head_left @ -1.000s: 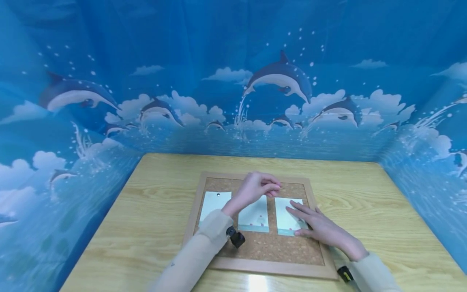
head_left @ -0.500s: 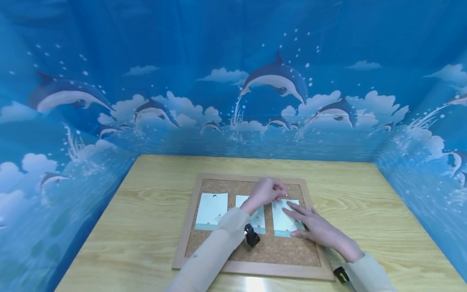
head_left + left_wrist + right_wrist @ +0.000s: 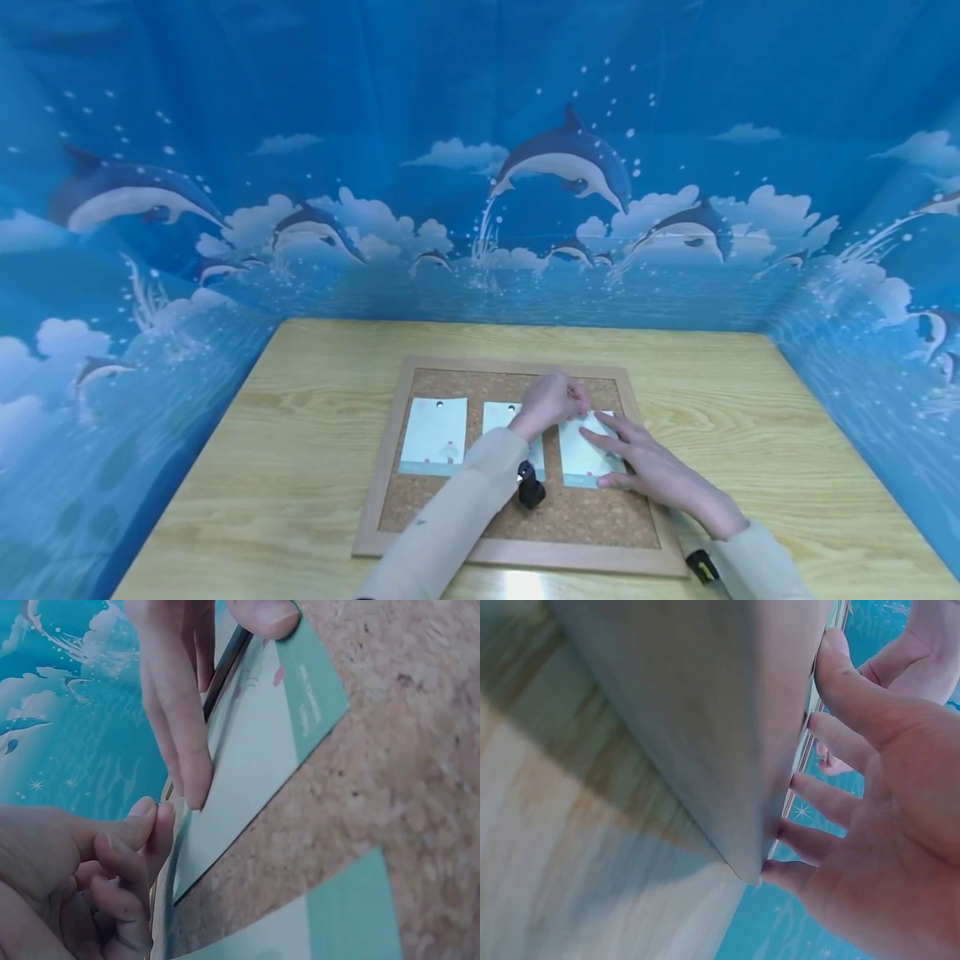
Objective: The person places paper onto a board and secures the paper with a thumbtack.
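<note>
A framed corkboard (image 3: 585, 525) lies on the table, carrying three pale green sheets. A small round thumbtack (image 3: 439, 404) sits at the top of the left sheet (image 3: 435, 437); another thumbtack (image 3: 512, 408) is at the top of the middle sheet (image 3: 495, 417), partly covered by the left forearm. At the upper edge of the right sheet (image 3: 577, 454), my left hand (image 3: 551, 400) pinches a tiny thumbtack between thumb and index finger, mostly hidden by the fingertips. My right hand (image 3: 660, 467) rests with spread fingers on that sheet's right side and the board's frame.
Wood-grain table (image 3: 300, 400) surrounds the board. A blue dolphin-printed curtain (image 3: 480, 167) encloses the back and both sides. Dark wrist cameras sit on both cuffs.
My left hand has moved right and slightly down, from above the gap between the middle and right sheets to the right sheet's top edge. The right hand stays on the sheet.
</note>
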Action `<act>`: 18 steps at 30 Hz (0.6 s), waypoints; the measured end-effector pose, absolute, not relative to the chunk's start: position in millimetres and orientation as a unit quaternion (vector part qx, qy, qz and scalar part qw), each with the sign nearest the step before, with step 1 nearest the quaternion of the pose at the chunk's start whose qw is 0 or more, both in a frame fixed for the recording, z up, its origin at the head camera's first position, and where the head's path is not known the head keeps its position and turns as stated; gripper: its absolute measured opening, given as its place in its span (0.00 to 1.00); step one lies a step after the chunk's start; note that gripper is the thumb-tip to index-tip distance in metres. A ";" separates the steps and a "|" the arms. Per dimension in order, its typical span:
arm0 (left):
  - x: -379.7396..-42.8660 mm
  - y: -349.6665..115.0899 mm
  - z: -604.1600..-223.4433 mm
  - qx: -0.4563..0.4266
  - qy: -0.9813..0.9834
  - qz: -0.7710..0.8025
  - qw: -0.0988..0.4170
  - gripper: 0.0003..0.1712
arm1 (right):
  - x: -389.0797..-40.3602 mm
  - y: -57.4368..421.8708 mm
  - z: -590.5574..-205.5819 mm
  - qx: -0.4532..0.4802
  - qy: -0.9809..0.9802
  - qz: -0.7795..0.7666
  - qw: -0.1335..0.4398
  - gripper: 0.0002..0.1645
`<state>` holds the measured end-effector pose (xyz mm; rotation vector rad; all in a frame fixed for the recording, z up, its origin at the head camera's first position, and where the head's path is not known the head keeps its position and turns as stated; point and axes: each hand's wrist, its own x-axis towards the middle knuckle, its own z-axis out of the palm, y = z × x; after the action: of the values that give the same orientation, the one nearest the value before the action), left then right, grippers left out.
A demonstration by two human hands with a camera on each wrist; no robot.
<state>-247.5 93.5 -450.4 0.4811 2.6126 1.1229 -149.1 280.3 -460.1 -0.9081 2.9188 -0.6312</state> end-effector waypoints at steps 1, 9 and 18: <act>-247.4 94.3 -450.8 0.164 0.903 0.375 0.127 0.05 | -148.9 280.2 -459.8 -0.290 0.935 -0.203 0.011 0.41; -246.8 97.0 -452.8 0.146 0.918 0.346 0.128 0.04 | -149.0 280.3 -461.2 -0.292 0.935 -0.200 0.013 0.41; -248.8 103.7 -447.4 0.133 0.934 0.307 0.124 0.06 | -148.3 280.5 -461.4 -0.299 0.933 -0.201 0.006 0.41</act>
<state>-248.8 103.7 -447.4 0.3887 2.7240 0.8959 -148.3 280.5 -461.4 -0.9370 2.9197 -0.6307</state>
